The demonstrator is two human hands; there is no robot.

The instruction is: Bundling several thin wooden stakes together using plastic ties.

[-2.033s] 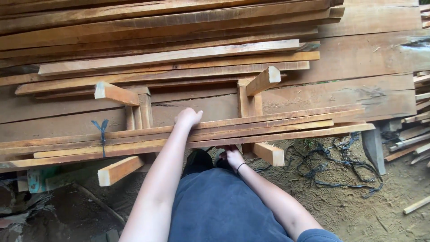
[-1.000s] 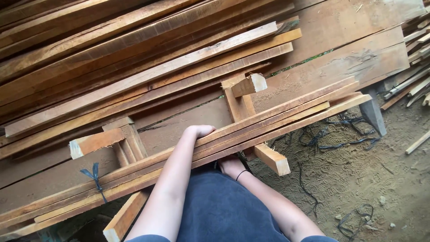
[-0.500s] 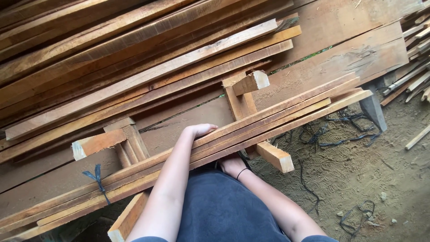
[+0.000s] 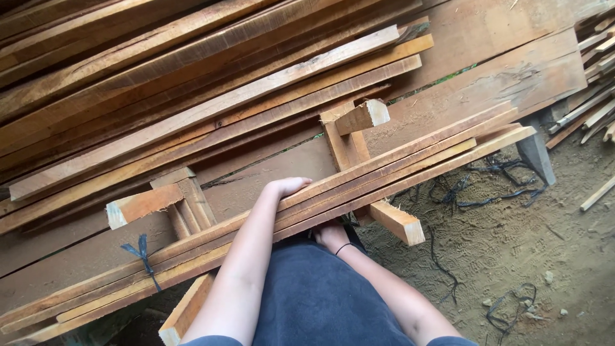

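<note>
Overhead, left hand atop wooden slats, right hand beneath.

Rough-sawn matt wooden slats, dusty bare dirt ground, black plastic strap

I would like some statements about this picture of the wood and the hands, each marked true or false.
1. The left hand rests on top of the bundle of long slats. True.
2. The right hand lies on top of the bundle as well. False: it is below the bundle, at its near edge.
3. A dark strap is tied around the slats near their left end. True.
4. The ground is a smooth concrete floor. False: it is bare earth with black straps lying on it.
5. The right wrist wears a thin dark band. True.
</note>
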